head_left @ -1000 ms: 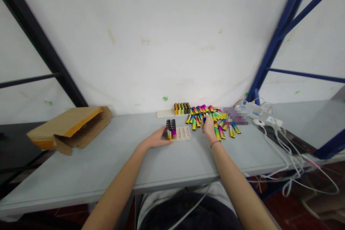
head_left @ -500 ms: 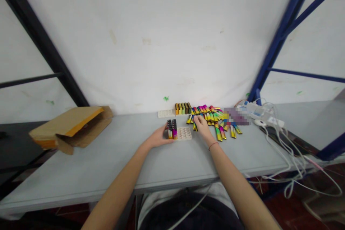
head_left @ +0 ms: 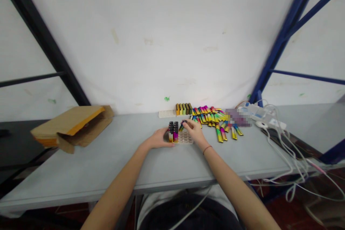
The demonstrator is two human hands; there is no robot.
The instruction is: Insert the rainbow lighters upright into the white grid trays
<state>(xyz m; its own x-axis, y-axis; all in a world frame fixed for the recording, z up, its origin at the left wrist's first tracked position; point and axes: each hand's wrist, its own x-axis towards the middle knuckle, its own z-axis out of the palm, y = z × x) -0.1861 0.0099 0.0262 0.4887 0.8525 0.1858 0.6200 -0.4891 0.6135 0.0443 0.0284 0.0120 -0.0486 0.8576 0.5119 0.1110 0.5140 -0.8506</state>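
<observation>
A white tray [head_left: 186,138] with round holes rests on the table, and several black-topped lighters [head_left: 175,134] stand upright in two rows at its left end. My left hand [head_left: 159,138] is closed around that end, thumb along the front edge and fingers partly hidden behind the lighters. Over the holes just right of the rows, my right hand [head_left: 192,129] pinches a single lighter [head_left: 182,125], tilted, black end up. Whether its lower end touches the tray I cannot tell. Loose colourful lighters [head_left: 212,116] lie in a pile right of my right hand.
Against the wall are another white tray [head_left: 166,114] and a block of upright lighters [head_left: 183,109]. An open cardboard box [head_left: 70,125] lies at the left. White cables [head_left: 285,147], a power strip [head_left: 252,109] and a blurred purple patch [head_left: 238,118] are at the right.
My right hand has moved left from the loose pile to above the tray, bringing a lighter with it. My left hand stays at the tray's left end.
</observation>
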